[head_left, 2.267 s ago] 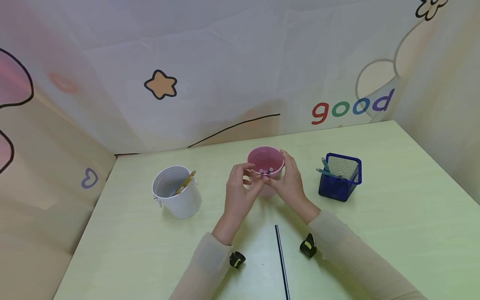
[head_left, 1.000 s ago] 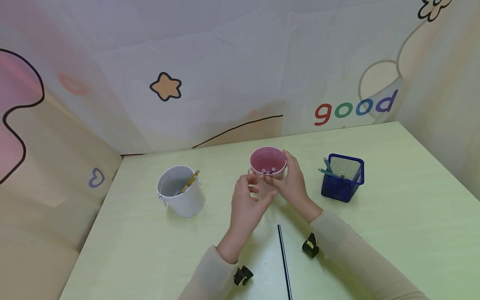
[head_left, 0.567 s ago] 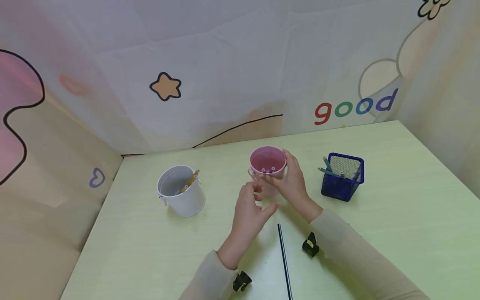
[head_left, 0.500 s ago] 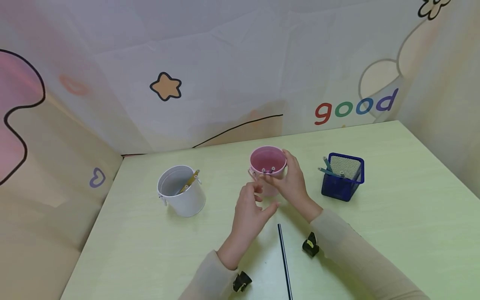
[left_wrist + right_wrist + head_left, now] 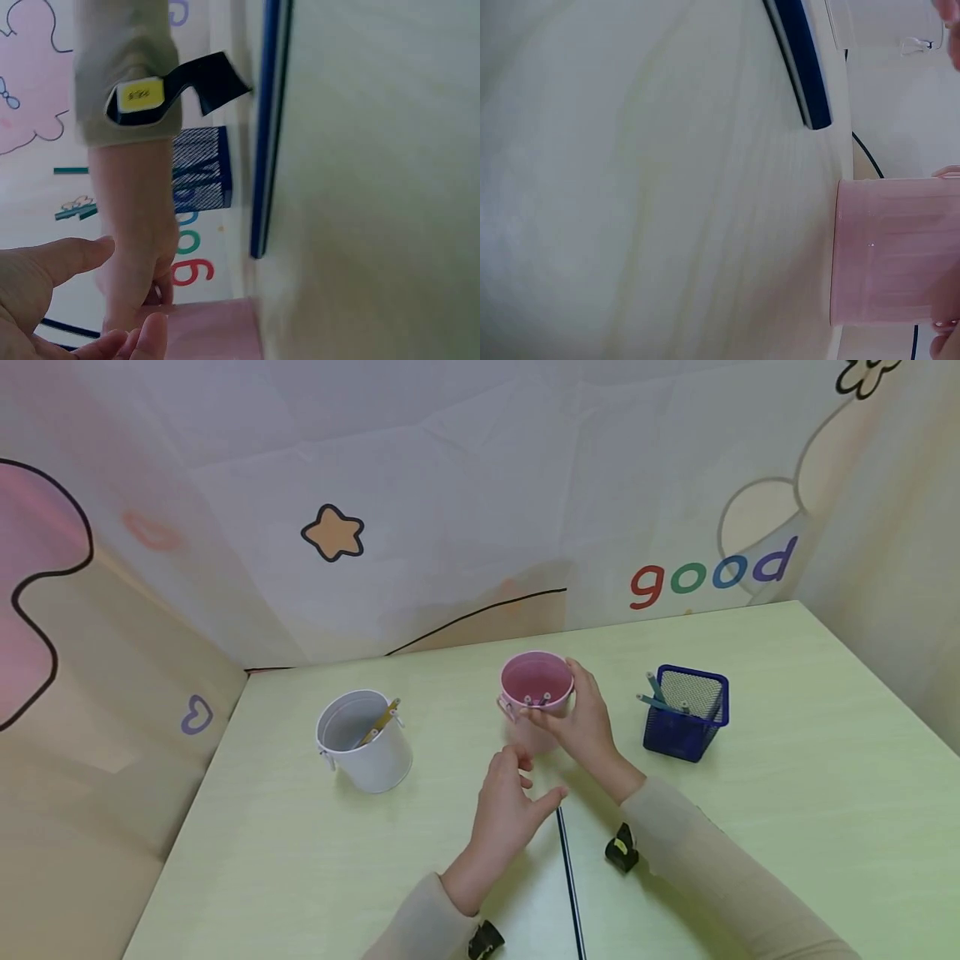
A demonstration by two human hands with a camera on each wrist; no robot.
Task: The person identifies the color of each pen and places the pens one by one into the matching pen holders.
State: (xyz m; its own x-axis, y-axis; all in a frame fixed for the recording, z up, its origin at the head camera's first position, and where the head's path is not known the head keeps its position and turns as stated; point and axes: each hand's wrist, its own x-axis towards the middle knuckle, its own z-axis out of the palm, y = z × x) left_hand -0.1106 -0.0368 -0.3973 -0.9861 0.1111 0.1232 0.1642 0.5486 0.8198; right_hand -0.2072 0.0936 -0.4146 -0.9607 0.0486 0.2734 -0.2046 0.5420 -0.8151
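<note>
A pink bucket point(image 5: 534, 673) with a couple of pencil-like sticks point(image 5: 546, 697) inside stands at the middle back of the table. My right hand point(image 5: 589, 723) grips it from the right, thumb in front and fingers round the far side. In the right wrist view the pink bucket point(image 5: 892, 251) shows its side wall. My left hand point(image 5: 504, 808) hovers in front of the bucket, holding nothing, its thumb apart from the loosely bent fingers. Close to that thumb lies the far end of a long dark blue stick point(image 5: 571, 885) with a white stripe, flat on the table.
On the left stands a white bucket point(image 5: 378, 764) with a few yellow sticks point(image 5: 385, 718). A blue mesh holder point(image 5: 677, 735) with teal sticks point(image 5: 654, 689) is at the right. A printed cloth point(image 5: 465, 493) hangs behind the table. Both wrists carry black straps point(image 5: 621, 850).
My left hand has left the pink bucket's rim and moved down toward me, near the stick. The right hand keeps holding the bucket. The view has shifted slightly.
</note>
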